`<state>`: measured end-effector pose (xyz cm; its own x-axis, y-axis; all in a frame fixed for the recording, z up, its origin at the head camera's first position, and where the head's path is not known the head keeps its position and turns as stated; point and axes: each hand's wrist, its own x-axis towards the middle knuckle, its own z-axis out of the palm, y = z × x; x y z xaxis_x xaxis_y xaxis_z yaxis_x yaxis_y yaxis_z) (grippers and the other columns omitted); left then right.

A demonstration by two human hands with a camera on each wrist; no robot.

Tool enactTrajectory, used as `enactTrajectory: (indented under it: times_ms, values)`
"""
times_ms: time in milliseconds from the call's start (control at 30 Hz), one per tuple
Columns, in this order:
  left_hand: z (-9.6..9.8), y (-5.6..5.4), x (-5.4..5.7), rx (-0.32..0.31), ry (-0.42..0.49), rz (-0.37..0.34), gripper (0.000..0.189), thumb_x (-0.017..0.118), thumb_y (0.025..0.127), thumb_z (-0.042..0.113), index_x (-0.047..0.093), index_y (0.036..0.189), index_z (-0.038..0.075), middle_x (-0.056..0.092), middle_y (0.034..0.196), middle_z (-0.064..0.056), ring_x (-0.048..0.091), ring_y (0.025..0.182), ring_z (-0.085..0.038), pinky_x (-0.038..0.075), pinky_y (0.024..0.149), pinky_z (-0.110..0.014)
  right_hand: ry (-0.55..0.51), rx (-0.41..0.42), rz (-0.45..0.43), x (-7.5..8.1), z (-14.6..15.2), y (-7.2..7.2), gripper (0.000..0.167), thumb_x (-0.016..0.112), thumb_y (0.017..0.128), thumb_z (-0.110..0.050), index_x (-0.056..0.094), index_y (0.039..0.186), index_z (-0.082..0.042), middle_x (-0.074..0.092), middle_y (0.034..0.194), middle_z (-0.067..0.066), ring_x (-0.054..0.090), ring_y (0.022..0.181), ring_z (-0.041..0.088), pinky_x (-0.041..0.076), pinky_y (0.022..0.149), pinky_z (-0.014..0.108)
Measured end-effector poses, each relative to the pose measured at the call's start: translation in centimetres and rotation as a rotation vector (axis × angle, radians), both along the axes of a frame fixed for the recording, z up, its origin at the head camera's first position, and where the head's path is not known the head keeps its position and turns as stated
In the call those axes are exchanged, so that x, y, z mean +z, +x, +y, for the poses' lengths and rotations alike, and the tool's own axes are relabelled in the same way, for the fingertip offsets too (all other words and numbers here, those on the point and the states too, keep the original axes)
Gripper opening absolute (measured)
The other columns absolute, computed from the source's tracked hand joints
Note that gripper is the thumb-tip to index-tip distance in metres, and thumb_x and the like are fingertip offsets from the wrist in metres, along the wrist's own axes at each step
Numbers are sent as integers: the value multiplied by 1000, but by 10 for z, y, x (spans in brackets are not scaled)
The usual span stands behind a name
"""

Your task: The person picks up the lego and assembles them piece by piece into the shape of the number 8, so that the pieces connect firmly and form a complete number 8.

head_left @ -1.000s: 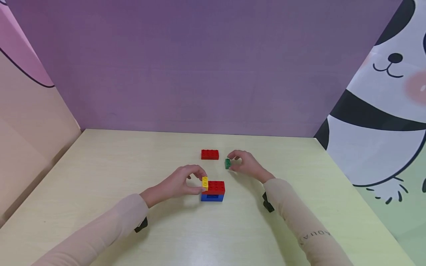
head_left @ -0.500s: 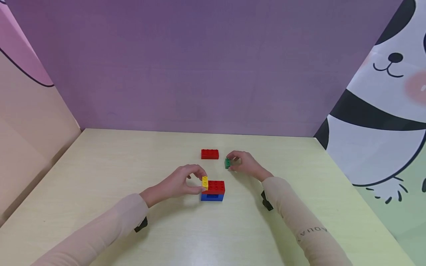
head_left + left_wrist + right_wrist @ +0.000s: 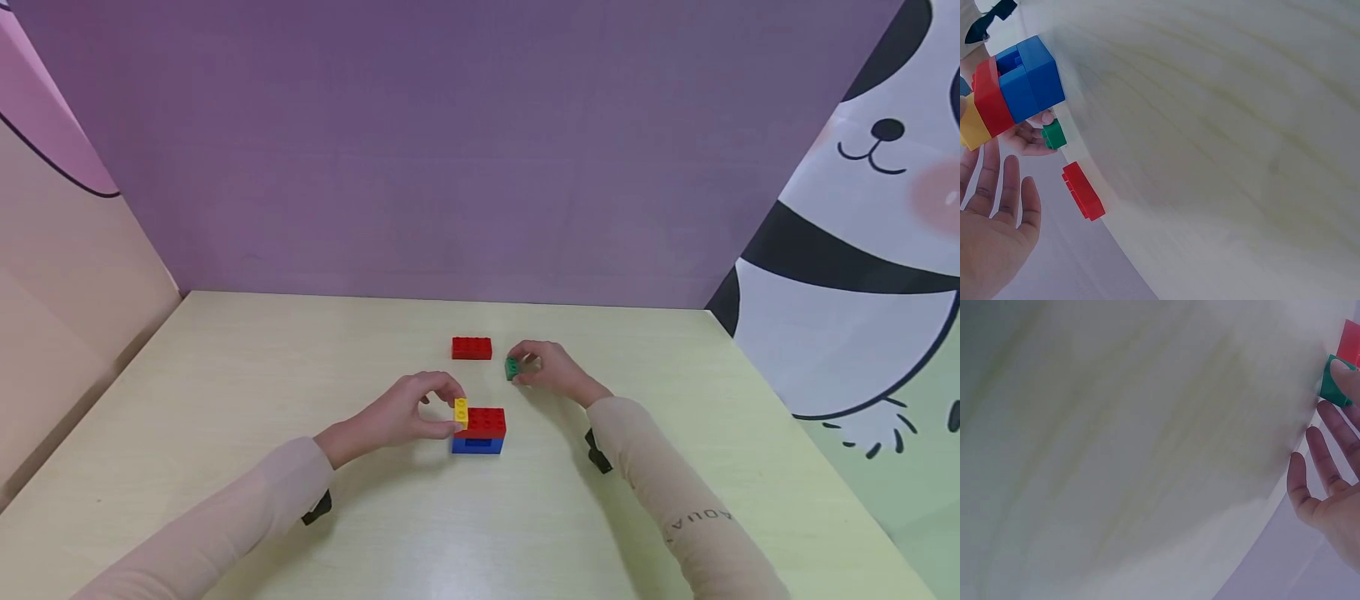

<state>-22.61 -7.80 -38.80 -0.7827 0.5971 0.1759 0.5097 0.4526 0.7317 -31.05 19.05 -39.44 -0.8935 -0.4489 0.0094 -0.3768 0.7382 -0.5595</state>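
Note:
In the head view my left hand [image 3: 397, 412] pinches a small yellow toy brick [image 3: 461, 412] between thumb and finger. This brick sits on the left end of a red brick [image 3: 487, 422], which is stacked on blue brickwork [image 3: 477, 446]. A seam and a recess show in the blue part [image 3: 1035, 75] in the left wrist view. Farther back, my right hand [image 3: 551, 368] holds a small green brick [image 3: 512, 368] at the table surface. The right wrist view shows my thumb and a finger on the green brick [image 3: 1334, 381]; the other fingers are spread.
A loose red brick [image 3: 472, 348] lies behind the stack, left of the green brick. The pale table [image 3: 300, 350] ends at a purple wall panel [image 3: 450, 167] at the back. Dark devices are strapped under both sleeves.
The right hand and forearm have shifted very slightly left, with the fingers at the green brick throughout. The left hand, yellow brick and stack look the same.

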Motion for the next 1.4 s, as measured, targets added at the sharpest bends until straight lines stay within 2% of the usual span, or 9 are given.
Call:
enactTrajectory:
  times_ms: [533, 833, 1067, 1400]
  values:
    - [0, 0, 0, 2, -9, -1, 31, 73, 76, 24, 57, 102, 23, 59, 98, 11, 55, 100, -21, 46, 86, -39, 16, 6, -12, 3, -2, 1, 32, 69, 80, -10, 59, 110, -4, 61, 108, 11, 57, 99, 28, 51, 81, 34]
    - [0, 0, -1, 2, -7, -6, 30, 73, 76, 24, 56, 101, 23, 59, 97, 12, 55, 101, -21, 46, 86, -39, 30, 41, 26, 9, -3, 6, 31, 66, 81, -9, 59, 110, -5, 61, 111, 10, 55, 102, 31, 51, 82, 35]
    - [1, -1, -2, 4, -8, -11, 30, 73, 77, 24, 57, 102, 23, 59, 98, 12, 54, 101, -21, 46, 87, -39, 49, 33, -2, 14, -6, 12, 33, 69, 80, -12, 60, 111, -8, 61, 112, 8, 54, 105, 30, 47, 88, 41]
    - [0, -1, -1, 7, -7, -10, 30, 73, 76, 23, 57, 102, 23, 59, 98, 12, 55, 100, -19, 45, 86, -38, 81, 56, 23, 17, -7, 25, 32, 69, 80, -15, 61, 110, -9, 63, 109, 6, 54, 103, 26, 46, 88, 42]
